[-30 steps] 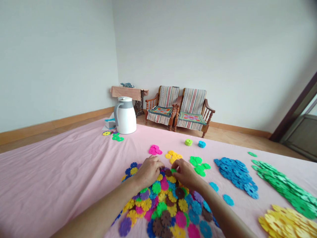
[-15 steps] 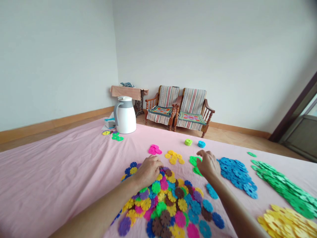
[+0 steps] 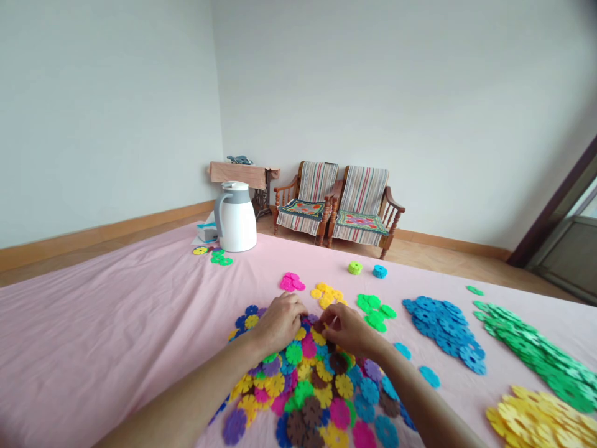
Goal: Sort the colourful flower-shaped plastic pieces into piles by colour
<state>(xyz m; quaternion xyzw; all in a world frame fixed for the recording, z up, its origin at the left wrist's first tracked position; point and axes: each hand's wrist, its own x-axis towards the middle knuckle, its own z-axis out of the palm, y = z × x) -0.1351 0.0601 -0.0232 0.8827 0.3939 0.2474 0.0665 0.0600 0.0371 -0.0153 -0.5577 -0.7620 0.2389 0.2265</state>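
Note:
A heap of mixed notched plastic discs (image 3: 304, 391), in yellow, blue, pink, purple, brown and green, lies in front of me on the pink cloth (image 3: 116, 330). At the heap's far edge my left hand (image 3: 278, 322) rests with its fingers curled down and closed; what they hold, if anything, is hidden. Close to its right, my right hand (image 3: 349, 327) bends its thumb and fingers together over the discs in a pinch. Whatever sits between those fingertips is too small to make out.
Sorted discs lie around: pink (image 3: 292, 282), yellow (image 3: 326, 294), light green (image 3: 374, 311), blue (image 3: 445, 330), green (image 3: 532, 348), more yellow (image 3: 541, 417). Two small stacks, lime (image 3: 355, 267) and blue (image 3: 379, 271), stand beyond. A white jug (image 3: 237, 221) stands at far left; two chairs (image 3: 359, 208) are behind.
My right hand has moved left from beside the light green discs to the heap's far edge, and its fingers have closed. A blue disc shows farther right. My left hand has stayed in place.

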